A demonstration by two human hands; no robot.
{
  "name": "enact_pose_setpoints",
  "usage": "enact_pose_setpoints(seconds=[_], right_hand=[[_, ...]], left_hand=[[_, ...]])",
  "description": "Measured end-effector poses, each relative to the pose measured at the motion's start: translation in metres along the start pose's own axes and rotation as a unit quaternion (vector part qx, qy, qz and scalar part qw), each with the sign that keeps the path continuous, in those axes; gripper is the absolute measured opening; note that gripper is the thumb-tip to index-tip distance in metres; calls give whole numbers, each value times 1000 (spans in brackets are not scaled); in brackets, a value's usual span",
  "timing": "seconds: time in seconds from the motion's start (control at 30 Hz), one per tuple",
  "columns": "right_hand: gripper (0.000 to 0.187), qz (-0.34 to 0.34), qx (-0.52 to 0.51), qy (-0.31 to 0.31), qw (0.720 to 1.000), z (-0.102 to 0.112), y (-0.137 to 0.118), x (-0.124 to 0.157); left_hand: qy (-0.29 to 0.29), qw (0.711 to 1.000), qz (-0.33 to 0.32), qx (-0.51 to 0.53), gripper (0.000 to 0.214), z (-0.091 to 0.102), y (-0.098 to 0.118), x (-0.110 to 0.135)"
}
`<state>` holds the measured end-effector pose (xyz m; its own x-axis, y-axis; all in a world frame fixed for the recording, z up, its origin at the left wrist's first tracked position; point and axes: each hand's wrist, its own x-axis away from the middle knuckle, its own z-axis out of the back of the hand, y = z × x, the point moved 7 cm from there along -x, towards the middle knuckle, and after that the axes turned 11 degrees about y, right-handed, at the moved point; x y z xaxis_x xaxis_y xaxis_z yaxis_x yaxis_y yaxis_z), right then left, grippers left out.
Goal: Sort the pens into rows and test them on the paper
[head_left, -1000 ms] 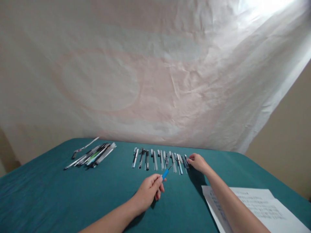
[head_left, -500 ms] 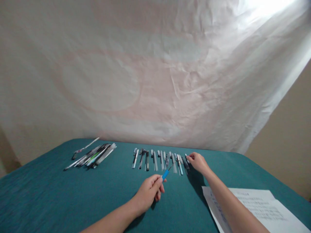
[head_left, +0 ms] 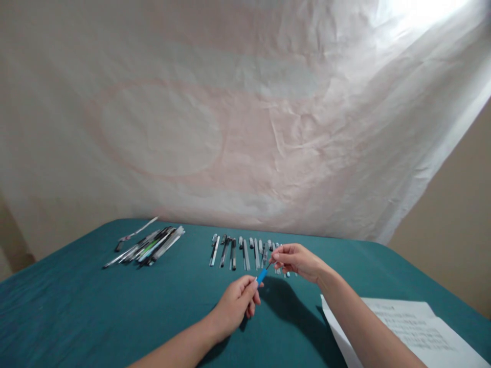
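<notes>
In the head view my left hand (head_left: pixel 240 302) is closed around a blue pen (head_left: pixel 262 276), whose thin dark end points up to the right. My right hand (head_left: pixel 297 261) pinches at that thin end with thumb and forefinger; its fingertips hide the very tip, and I cannot tell whether something else small is between them. Just behind my hands lies a row of pens (head_left: pixel 245 254) taken apart, with caps and barrels set side by side. My right hand covers the right part of this row.
At the left is a heap of pens (head_left: pixel 153 246), with a long pale strip-like thing (head_left: pixel 143 226) behind it. Written paper sheets (head_left: pixel 402 327) lie at the front right under my right forearm. A pale sheet (head_left: pixel 245 112) hangs behind the green-covered table (head_left: pixel 115 312).
My right hand has moved left and nearer, from the right end of the pen row to the thin end of the blue pen. My left hand has hardly moved.
</notes>
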<state>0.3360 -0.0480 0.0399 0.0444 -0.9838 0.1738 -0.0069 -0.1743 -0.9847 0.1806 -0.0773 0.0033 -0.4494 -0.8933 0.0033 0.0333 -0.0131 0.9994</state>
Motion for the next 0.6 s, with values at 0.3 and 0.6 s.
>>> enact_pose_setpoints(seconds=[0.3,0.6], right_hand=[[29,44,-6,18,999,2,-2,-2],[35,207,37,223,952,37,-34,-2]], left_hand=[[-7,1000,0,-4,37,0,-2,-1],[3,1000,0,4,30,0,-2,1]])
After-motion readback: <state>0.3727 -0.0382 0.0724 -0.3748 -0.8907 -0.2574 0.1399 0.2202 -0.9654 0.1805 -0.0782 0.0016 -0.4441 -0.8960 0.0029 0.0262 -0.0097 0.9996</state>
